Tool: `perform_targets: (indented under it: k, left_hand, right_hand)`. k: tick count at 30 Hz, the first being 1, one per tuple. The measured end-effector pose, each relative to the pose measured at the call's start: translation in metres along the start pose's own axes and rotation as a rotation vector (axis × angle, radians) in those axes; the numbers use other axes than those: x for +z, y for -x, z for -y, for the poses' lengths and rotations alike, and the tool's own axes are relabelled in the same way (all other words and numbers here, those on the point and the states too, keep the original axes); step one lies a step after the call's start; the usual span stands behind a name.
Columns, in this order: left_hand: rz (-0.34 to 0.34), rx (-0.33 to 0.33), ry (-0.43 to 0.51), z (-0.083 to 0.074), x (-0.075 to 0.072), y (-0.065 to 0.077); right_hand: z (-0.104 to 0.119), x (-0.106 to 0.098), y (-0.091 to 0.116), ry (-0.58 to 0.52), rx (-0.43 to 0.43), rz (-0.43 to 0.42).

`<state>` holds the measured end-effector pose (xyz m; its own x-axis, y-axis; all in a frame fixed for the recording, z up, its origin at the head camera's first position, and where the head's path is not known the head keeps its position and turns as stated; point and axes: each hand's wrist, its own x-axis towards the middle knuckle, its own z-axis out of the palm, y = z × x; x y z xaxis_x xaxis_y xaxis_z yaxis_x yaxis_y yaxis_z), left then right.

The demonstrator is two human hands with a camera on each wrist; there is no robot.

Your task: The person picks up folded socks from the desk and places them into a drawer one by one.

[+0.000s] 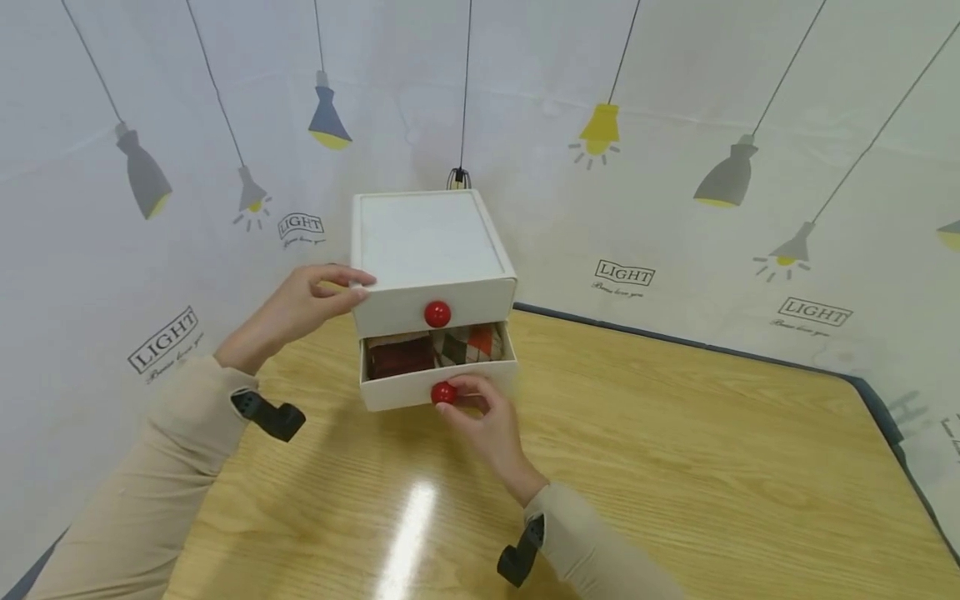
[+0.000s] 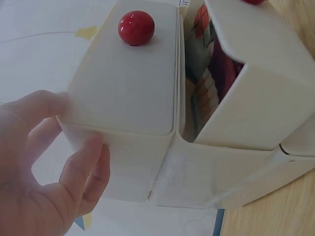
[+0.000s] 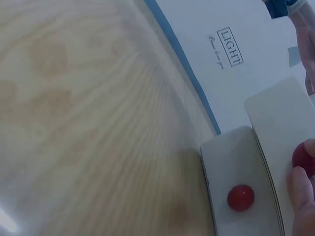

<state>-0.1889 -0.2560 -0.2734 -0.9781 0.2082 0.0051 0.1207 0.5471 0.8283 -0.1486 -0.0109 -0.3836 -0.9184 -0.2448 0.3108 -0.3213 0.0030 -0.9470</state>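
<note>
A white drawer cabinet [image 1: 427, 237] with red knobs stands on the wooden table. Its middle drawer [image 1: 397, 392] is pulled partway out and tilts downward at the front. Inside lie a dark red folded cloth [image 1: 402, 357] and an argyle-patterned cloth [image 1: 467, 344]. My right hand [image 1: 489, 421] pinches this drawer's red knob [image 1: 443, 392] between thumb and fingers. At the upper left front corner of the cabinet, my left hand [image 1: 311, 296] rests its fingertips on the top and side. The top drawer [image 2: 123, 83] is closed. Below, the bottom drawer [image 3: 236, 167] is also closed.
The table [image 1: 675, 433] extends in front and to the right. Behind it hangs a pale curtain [image 1: 555, 217] printed with lamps and lettering. A dark edge [image 1: 675, 336] runs along the table's back. Black wrist devices [image 1: 270, 417] sit on both sleeves.
</note>
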Motion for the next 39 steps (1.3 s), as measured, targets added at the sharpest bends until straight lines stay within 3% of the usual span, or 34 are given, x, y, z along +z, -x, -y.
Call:
perform_targets:
  k: [14, 22, 39]
  left_hand:
    - [0.010, 0.004, 0.015, -0.001, -0.002, 0.000]
    - [0.010, 0.008, 0.007, -0.003, -0.002, 0.000]
    - [0.010, -0.001, 0.019, -0.001, -0.001, 0.001]
  right_hand:
    - [-0.006, 0.004, -0.037, 0.088, 0.021, 0.000]
    - [-0.037, 0.003, -0.058, 0.153, 0.028, 0.010]
    - [-0.039, 0.001, -0.056, 0.214, -0.017, 0.064]
